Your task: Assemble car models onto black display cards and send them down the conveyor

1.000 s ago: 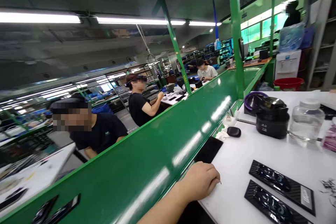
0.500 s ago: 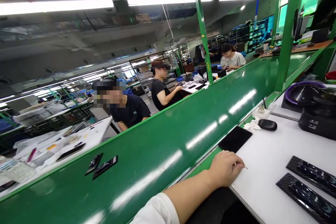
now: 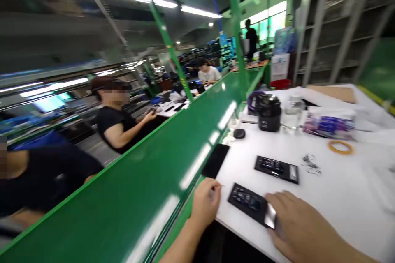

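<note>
My left hand (image 3: 206,199) rests at the table's left edge, thumb and fingertips pinched together. A tiny thin thing pokes out of the pinch, too small to name. On the right, my right hand (image 3: 298,224) closes round the near end of a black panel (image 3: 247,201) lying on the white table (image 3: 333,197). That panel carries glossy raised shapes and a bright silvery patch at the held end. Just beyond lies a second black panel (image 3: 276,168) of the same kind, with a pale label. Motion blurs the right fingers somewhat.
Small dark bits (image 3: 311,164), an orange tape ring (image 3: 340,147), a purple packet (image 3: 328,125), a clear bottle (image 3: 293,109) and a black device (image 3: 268,113) stand or lie farther back. Along the left runs a green conveyor belt (image 3: 160,172); people sit beyond it.
The view has swung right, bringing more of the table into sight. My right hand has come into view at the nearer black panel. My left hand stays pinched at the table edge.
</note>
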Demonstrator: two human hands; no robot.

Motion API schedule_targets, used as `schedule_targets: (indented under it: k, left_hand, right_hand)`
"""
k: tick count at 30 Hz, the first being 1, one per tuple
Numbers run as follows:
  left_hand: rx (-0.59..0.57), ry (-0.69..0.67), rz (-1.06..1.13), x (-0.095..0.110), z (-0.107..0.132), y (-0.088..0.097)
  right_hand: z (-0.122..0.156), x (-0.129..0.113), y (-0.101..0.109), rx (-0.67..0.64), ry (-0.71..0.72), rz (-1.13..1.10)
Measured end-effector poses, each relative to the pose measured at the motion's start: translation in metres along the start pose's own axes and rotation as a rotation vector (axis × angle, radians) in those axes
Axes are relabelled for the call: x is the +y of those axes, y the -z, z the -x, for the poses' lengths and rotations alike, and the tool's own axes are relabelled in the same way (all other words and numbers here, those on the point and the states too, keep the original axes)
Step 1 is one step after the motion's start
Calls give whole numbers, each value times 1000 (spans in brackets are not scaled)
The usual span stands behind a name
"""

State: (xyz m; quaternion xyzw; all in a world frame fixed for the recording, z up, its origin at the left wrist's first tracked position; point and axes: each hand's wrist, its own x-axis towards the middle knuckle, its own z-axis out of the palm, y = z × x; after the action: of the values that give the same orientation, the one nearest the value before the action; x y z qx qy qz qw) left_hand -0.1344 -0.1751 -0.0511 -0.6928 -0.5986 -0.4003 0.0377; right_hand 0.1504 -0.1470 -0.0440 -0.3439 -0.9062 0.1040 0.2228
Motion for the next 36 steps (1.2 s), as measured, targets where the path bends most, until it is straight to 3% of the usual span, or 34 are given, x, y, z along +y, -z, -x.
schedule_targets:
  k: [4, 9, 14, 19, 28, 36]
  left_hand:
    - [14, -144, 4, 1, -10, 10]
    - [-71, -342, -135, 21, -21, 23]
    - [-102, -344, -181, 37, -32, 3]
    - [-84, -332, -191, 45, -37, -15]
    - [-124, -282, -278, 51, -34, -16]
    - [-199, -252, -191, 49, -38, -13]
  right_hand:
    - [-33, -14, -2, 9, -90, -76]
    - [-41, -13, -4, 15, -132, -166]
    - [-45, -6, -2, 14, -167, -227]
    - [-44, -5, 1, -15, -96, -264]
    - [-44, -10, 3, -38, -52, -210]
    - [-45, -11, 3, -55, -48, -155]
